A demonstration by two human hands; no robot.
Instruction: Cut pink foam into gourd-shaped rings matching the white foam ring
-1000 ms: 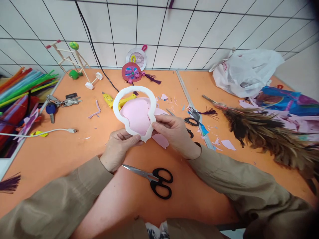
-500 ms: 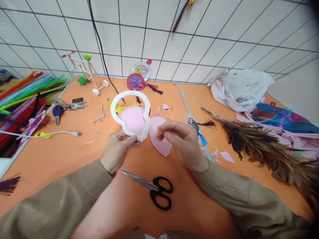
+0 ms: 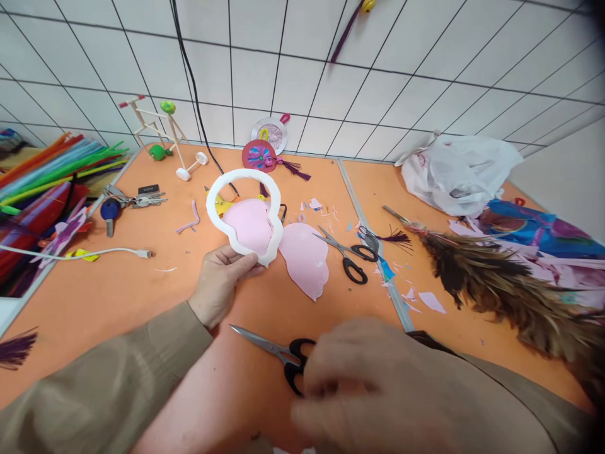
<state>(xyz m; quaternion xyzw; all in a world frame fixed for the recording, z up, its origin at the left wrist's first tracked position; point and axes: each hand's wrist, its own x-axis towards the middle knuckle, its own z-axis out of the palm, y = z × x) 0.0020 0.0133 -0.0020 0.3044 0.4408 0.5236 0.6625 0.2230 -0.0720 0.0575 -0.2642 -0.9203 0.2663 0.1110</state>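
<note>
In my left hand point(image 3: 221, 282) is a white frame-like cutout point(image 3: 212, 200), round at the top and narrowing to a point below, pinched at its lower edge. Through its opening shows a pink cutout point(image 3: 248, 221); whether that is held too, I cannot tell. A second pink cutout point(image 3: 305, 258) lies flat just right of it. My right hand point(image 3: 363, 372), smeared by motion, is over the handles of the large scissors point(image 3: 267, 345) in front of me, hiding part of them. Its fingers are too blurred to read. Smaller scissors point(image 3: 347, 252) lie beside the second pink cutout.
Paper scraps point(image 3: 431, 301) and a feather bundle point(image 3: 501, 284) lie to the right, below a white plastic bag point(image 3: 460, 173). Keys point(image 3: 109, 209), a white cable point(image 3: 113, 253) and coloured pipe cleaners point(image 3: 61, 167) are at left. A stick model point(image 3: 158, 129) stands near the tiled wall.
My right hand has moved from above the second pink cutout down toward me, over the large scissors' handles. The smaller scissors are now uncovered. My left hand still holds the white cutout.
</note>
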